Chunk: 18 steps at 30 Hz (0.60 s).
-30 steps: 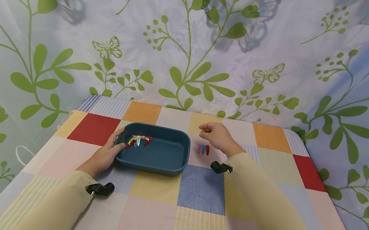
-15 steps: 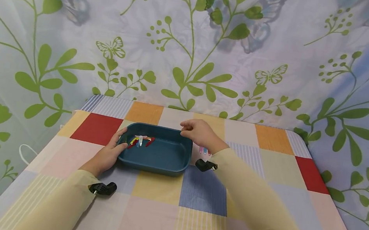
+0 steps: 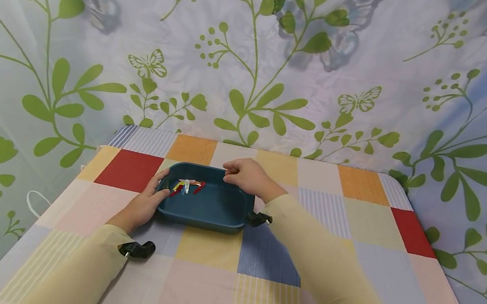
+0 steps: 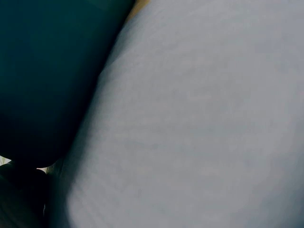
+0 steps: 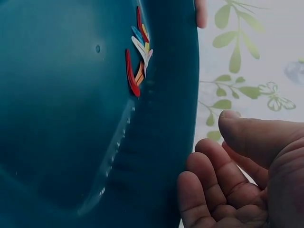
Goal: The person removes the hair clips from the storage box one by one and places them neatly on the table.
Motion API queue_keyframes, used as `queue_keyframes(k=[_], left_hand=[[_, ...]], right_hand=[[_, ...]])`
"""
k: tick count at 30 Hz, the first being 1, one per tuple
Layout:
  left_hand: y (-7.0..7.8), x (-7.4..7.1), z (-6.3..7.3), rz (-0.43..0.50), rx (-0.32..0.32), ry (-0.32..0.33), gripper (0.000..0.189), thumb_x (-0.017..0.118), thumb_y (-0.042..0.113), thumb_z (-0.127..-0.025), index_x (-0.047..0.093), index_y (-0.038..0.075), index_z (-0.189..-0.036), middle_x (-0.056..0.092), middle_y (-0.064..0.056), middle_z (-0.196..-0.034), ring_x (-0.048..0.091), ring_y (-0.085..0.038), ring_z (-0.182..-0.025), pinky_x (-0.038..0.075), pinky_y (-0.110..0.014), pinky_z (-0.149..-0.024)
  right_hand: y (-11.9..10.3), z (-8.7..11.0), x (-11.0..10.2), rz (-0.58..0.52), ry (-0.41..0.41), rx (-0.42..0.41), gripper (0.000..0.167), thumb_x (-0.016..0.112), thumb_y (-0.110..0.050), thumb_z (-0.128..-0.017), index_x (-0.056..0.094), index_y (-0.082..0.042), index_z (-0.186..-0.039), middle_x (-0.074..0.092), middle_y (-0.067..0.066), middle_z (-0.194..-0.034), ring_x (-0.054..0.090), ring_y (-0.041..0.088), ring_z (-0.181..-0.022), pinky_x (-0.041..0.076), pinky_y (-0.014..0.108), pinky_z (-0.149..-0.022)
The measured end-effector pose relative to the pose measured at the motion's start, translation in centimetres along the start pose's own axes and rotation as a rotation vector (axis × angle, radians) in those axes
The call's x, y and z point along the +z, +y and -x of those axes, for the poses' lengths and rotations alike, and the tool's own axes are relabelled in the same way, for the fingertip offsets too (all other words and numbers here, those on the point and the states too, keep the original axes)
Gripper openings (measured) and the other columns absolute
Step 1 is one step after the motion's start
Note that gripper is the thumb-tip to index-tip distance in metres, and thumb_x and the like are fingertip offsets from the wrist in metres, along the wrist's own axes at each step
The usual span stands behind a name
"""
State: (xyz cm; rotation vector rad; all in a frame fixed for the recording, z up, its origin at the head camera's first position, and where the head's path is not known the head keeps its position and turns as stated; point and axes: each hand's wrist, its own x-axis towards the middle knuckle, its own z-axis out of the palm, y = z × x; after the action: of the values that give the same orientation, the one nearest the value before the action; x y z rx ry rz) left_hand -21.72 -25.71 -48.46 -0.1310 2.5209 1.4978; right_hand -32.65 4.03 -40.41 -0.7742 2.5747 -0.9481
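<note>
A dark teal tray point(image 3: 217, 208) sits on the table. Inside it, toward its left end, lies a small heap of coloured hair clips point(image 3: 187, 184); in the right wrist view red, blue, yellow, white and orange hair clips point(image 5: 138, 52) overlap by the wall. My left hand point(image 3: 140, 206) grips the tray's left end, thumb over the rim. Above the tray's far right rim hovers my right hand point(image 3: 250, 176), its fingers loosely curled and the thumb apart. Nothing shows between those fingers point(image 5: 209, 183) in the right wrist view. The left wrist view shows mostly tray wall and cloth.
A patchwork cloth point(image 3: 200, 291) covers the table. Behind it hangs a leaf-print curtain point(image 3: 216, 80). Each sleeve carries a black wrist camera; the left wrist camera point(image 3: 138, 249) is near the tray's front left corner. A white cord point(image 3: 32, 203) loops by the left edge.
My right hand has moved left, from beside the clips on the cloth to over the tray's far rim. Those clips on the cloth are now hidden behind the right arm. My left hand keeps its hold.
</note>
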Motion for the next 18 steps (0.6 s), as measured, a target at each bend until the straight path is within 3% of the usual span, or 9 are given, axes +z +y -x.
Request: queue_keyframes(k=[6, 12, 18], left_hand=[[0.0, 0.0, -0.1, 0.005, -0.004, -0.002, 0.068, 0.04, 0.036, -0.112, 0.003, 0.046, -0.168, 0.0, -0.012, -0.179, 0.004, -0.048, -0.163, 0.013, -0.081, -0.121], [0.0, 0.0, -0.1, 0.004, -0.011, -0.002, 0.068, 0.041, 0.036, -0.112, 0.003, 0.047, -0.167, 0.001, -0.012, -0.179, 0.005, -0.049, -0.162, 0.015, -0.081, -0.121], [0.0, 0.0, 0.0, 0.007, -0.013, 0.002, 0.068, 0.041, 0.035, -0.112, 0.003, 0.046, -0.168, 0.001, -0.013, -0.178, 0.006, -0.049, -0.162, 0.015, -0.08, -0.121]], right_hand=[[-0.6, -0.6, 0.6, 0.001, -0.017, -0.004, 0.045, 0.07, -0.018, -0.102, 0.064, -0.006, -0.145, 0.076, 0.009, -0.128, 0.072, 0.024, -0.117, 0.059, 0.036, -0.098], [-1.0, -1.3, 1.4, 0.006, -0.042, 0.007, 0.046, 0.072, -0.018, -0.1, 0.065, -0.007, -0.144, 0.077, 0.008, -0.126, 0.073, 0.023, -0.115, 0.06, 0.033, -0.093], [-1.3, -1.9, 2.3, 0.037, -0.051, 0.005, 0.045, 0.073, -0.018, -0.1, 0.065, -0.006, -0.143, 0.077, 0.008, -0.125, 0.073, 0.022, -0.118, 0.059, 0.033, -0.097]])
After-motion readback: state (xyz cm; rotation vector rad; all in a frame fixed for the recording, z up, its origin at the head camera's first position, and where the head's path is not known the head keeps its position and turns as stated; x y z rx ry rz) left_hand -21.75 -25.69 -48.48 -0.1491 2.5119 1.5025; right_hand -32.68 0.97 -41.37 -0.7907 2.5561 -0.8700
